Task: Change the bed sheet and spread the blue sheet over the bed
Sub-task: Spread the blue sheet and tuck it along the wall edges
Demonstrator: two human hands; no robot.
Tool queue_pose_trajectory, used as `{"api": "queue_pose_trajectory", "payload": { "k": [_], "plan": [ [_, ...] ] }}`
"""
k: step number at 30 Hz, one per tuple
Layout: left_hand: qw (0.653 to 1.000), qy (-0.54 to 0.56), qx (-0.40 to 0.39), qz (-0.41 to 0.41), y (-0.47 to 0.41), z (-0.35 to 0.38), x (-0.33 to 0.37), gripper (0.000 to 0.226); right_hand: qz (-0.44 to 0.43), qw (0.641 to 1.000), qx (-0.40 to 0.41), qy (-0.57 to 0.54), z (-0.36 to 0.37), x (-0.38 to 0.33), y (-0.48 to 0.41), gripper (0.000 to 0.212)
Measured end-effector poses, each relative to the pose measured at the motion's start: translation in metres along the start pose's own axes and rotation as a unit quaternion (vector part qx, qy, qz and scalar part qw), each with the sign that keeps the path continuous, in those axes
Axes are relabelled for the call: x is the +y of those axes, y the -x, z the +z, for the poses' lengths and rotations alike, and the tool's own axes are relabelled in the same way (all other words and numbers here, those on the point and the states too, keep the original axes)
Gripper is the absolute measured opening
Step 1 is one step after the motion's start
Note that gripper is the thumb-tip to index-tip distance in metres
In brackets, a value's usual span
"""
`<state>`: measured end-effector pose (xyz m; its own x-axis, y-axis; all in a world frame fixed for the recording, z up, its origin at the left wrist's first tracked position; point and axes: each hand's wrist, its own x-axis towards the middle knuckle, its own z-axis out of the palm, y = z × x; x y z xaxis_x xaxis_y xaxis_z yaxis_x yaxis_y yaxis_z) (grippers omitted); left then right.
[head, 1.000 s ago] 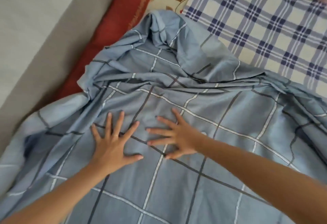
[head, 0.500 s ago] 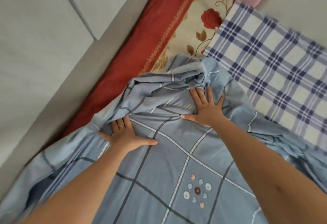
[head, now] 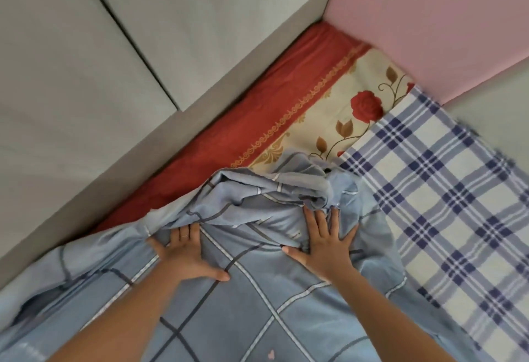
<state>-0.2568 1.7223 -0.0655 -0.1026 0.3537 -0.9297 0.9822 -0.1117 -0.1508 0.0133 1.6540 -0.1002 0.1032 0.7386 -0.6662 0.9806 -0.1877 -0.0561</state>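
The blue sheet (head: pixel 257 298), light blue with dark and white grid lines, covers the near part of the bed and bunches into a crumpled heap (head: pixel 280 190) ahead of my hands. My left hand (head: pixel 186 256) lies flat on the sheet with fingers straight, its fingertips at the heap's left fold. My right hand (head: pixel 323 241) presses flat with fingers spread just under the heap's right side. Beneath lies the old red and cream floral sheet (head: pixel 286 110).
A blue-and-white plaid cloth (head: pixel 443 204) lies over the bed's right side. A grey padded bed frame (head: pixel 171 127) runs along the left, with white wall panels (head: pixel 86 47) beyond. A pink headboard panel (head: pixel 429 18) stands at the far end.
Both hands have slid forward across the sheet, pushing the bunched fabric toward the head of the bed. The view has tilted up, so more of the floral sheet and the pink panel show.
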Motion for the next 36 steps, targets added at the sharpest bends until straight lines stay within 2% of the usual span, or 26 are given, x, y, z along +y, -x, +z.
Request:
{"api": "queue_pose_trajectory", "payload": {
  "k": [5,8,9,11,12,13,15,16,17,18,19,20,21,22,23,24,25,26,28,30,32,33,34,36],
  "plan": [
    [1.000,0.000,0.027,-0.014,-0.001,0.001,0.002,0.153,-0.014,1.000,0.004,-0.021,-0.006,0.003,0.000,0.103],
    [0.999,0.021,0.042,-0.014,-0.002,0.007,0.001,0.155,-0.015,0.996,0.039,-0.084,-0.014,0.000,0.008,0.117],
    [0.998,0.026,0.051,-0.013,-0.003,0.010,0.000,0.156,-0.004,0.989,0.093,-0.117,-0.020,0.000,0.012,0.113],
    [0.998,0.030,0.056,-0.008,-0.005,0.012,-0.001,0.157,0.043,0.953,0.243,-0.177,-0.037,0.002,0.021,0.080],
    [0.998,0.036,0.060,-0.008,-0.004,0.011,-0.002,0.157,0.072,0.932,0.292,-0.203,-0.049,0.003,0.021,0.073],
    [0.997,0.037,0.066,-0.008,-0.002,0.011,0.000,0.157,0.104,0.918,0.302,-0.237,-0.063,0.007,0.020,0.077],
    [0.992,0.068,0.108,-0.003,0.008,0.013,0.007,0.155,0.153,0.910,0.217,-0.317,-0.087,0.012,0.012,0.107],
    [0.978,0.109,0.179,0.008,0.011,0.015,0.012,0.144,0.160,0.911,0.164,-0.342,-0.093,0.014,0.003,0.117],
    [0.942,0.175,0.284,0.037,0.012,0.017,0.015,0.121,0.152,0.914,0.118,-0.358,-0.098,0.014,-0.004,0.118],
    [0.879,0.271,0.386,0.078,0.016,0.018,0.020,0.093,0.138,0.919,0.076,-0.361,-0.098,0.013,-0.011,0.105],
    [0.812,0.351,0.450,0.117,0.023,0.017,0.024,0.074,0.128,0.924,0.044,-0.357,-0.096,0.011,-0.016,0.079],
    [0.774,0.386,0.483,0.136,0.026,0.014,0.028,0.071,0.123,0.926,0.022,-0.355,-0.095,0.009,-0.021,0.049],
    [0.757,0.414,0.486,0.137,0.022,0.009,0.030,0.080,0.134,0.925,0.005,-0.355,-0.098,0.010,-0.028,0.026],
    [0.756,0.459,0.448,0.125,0.015,0.005,0.031,0.088,0.165,0.907,-0.014,-0.388,-0.104,0.011,-0.032,0.015],
    [0.759,0.506,0.390,0.121,0.005,-0.005,0.034,0.086,0.199,0.874,-0.025,-0.442,-0.120,0.014,-0.036,0.016],
    [0.771,0.527,0.338,0.116,-0.009,-0.010,0.034,0.069,0.219,0.843,-0.020,-0.490,-0.134,0.019,-0.041,0.023],
    [0.777,0.524,0.329,0.117,-0.021,-0.024,0.036,0.043,0.215,0.826,0.006,-0.521,-0.157,0.031,-0.053,0.031],
    [0.783,0.507,0.344,0.110,-0.032,-0.034,0.036,0.023,0.200,0.822,0.053,-0.530,-0.176,0.042,-0.066,0.037],
    [0.764,0.505,0.383,0.122,-0.041,-0.063,0.039,0.016,0.152,0.838,0.165,-0.498,-0.216,0.062,-0.096,0.039],
    [0.732,0.515,0.424,0.136,-0.040,-0.091,0.041,0.010,0.114,0.832,0.219,-0.497,-0.247,0.072,-0.124,0.032],
    [0.711,0.545,0.423,0.138,-0.042,-0.111,0.041,0.027,0.093,0.823,0.264,-0.494,-0.271,0.068,-0.135,0.023],
    [0.712,0.550,0.405,0.161,-0.042,-0.115,0.039,0.040,0.086,0.814,0.286,-0.498,-0.280,0.063,-0.137,0.023],
    [0.727,0.532,0.388,0.196,-0.043,-0.113,0.035,0.058,0.077,0.809,0.314,-0.490,-0.285,0.059,-0.136,0.024],
    [0.773,0.433,0.377,0.270,-0.039,-0.108,0.030,0.102,0.037,0.841,0.355,-0.407,-0.293,0.051,-0.131,0.035]
  ]
}}
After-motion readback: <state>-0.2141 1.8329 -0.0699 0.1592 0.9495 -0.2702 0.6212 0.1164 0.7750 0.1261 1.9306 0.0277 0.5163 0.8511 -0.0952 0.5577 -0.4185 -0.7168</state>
